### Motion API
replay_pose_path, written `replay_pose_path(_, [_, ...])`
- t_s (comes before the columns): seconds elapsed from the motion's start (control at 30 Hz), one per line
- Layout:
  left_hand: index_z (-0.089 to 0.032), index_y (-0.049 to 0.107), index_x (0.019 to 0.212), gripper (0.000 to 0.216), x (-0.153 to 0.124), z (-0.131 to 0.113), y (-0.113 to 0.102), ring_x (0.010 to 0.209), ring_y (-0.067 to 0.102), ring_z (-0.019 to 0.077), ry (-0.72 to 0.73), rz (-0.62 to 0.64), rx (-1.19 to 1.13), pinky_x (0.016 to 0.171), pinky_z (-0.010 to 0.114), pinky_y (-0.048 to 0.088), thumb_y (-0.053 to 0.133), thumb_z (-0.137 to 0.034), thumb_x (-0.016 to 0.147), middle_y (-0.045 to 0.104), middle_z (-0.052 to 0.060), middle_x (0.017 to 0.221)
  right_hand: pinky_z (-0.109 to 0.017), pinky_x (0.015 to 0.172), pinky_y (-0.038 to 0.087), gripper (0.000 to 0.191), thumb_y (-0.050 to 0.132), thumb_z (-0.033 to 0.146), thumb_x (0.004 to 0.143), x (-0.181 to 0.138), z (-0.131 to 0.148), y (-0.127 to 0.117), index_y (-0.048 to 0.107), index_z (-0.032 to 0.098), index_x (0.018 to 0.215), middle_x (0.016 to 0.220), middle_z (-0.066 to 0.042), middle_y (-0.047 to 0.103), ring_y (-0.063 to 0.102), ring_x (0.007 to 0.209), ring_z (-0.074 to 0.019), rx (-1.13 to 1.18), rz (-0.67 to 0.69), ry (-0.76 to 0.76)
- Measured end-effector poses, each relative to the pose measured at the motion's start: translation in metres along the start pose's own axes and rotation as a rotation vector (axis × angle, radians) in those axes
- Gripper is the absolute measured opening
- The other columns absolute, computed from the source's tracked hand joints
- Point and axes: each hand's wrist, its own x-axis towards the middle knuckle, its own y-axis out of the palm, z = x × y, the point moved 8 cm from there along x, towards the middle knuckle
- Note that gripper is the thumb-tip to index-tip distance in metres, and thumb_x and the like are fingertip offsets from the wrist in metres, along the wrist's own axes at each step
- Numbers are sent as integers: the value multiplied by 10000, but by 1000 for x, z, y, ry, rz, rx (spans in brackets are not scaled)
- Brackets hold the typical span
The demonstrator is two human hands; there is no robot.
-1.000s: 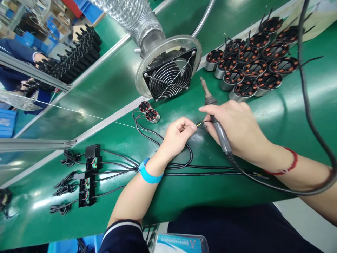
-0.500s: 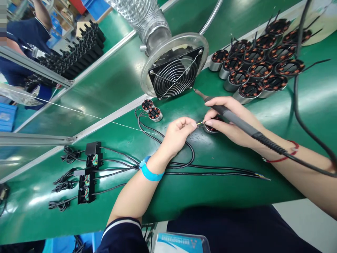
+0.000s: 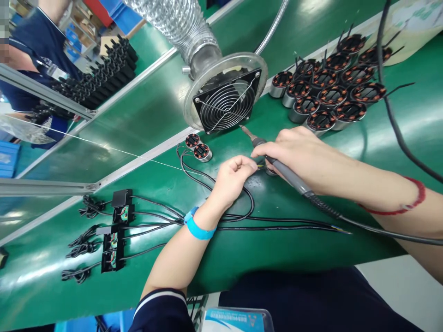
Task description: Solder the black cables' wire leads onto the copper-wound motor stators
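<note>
- Yellow wire (image 3: 260, 166), thin and soft, shows between the two hands, above the middle of the desk (image 3: 284, 249).
- Left hand (image 3: 236, 177): thumb and finger are pinched together on the wire.
- Right hand (image 3: 301, 159): curled around the iron (image 3: 289, 175); I cannot tell if its hidden fingertips also touch the wire.
- Risk: the tapered tip, if hot, may burn the left fingers or mark the fan (image 3: 226, 108), should the right wrist turn carelessly. From a loose pinch, the wire may slip.
- Round steel motor (image 3: 270, 172), half hidden, is under the right fingers.
- Smooth black cables (image 3: 270, 228) lie toward the near edge.
- Far edge: ringed metal fan, crinkled foil hose (image 3: 169, 23).
- Far right corner: cylindrical motors (image 3: 321, 121), coppery coils.
</note>
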Motion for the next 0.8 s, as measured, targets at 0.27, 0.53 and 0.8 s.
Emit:
replay_pose_path(0.27, [-178, 602, 640, 127, 1, -1, -1, 602, 467, 78, -12, 20, 18, 663, 229, 408, 680, -276, 662, 471, -68, 558, -359, 762, 471, 293, 495, 305, 969, -2, -9, 3, 571, 262, 1249, 873, -29, 699, 656, 819, -230, 203, -57, 129])
replay_pose_path(0.53, [-179, 603, 666, 153, 2, 0, -3, 583, 445, 77, -5, 32, 1, 643, 226, 395, 714, -279, 699, 469, -67, 565, -382, 783, 493, 342, 555, 246, 944, -18, -9, 5, 521, 236, 1284, 912, -38, 723, 680, 848, -238, 187, -176, 153])
replay_pose_path(0.8, [-172, 587, 667, 222, 1, 0, -2, 566, 406, 70, -11, 60, 19, 599, 223, 347, 753, -316, 705, 444, -73, 560, -364, 717, 509, 280, 554, 267, 1003, -14, 0, 3, 549, 246, 1282, 923, -24, 750, 710, 806, -226, 148, -258, 87])
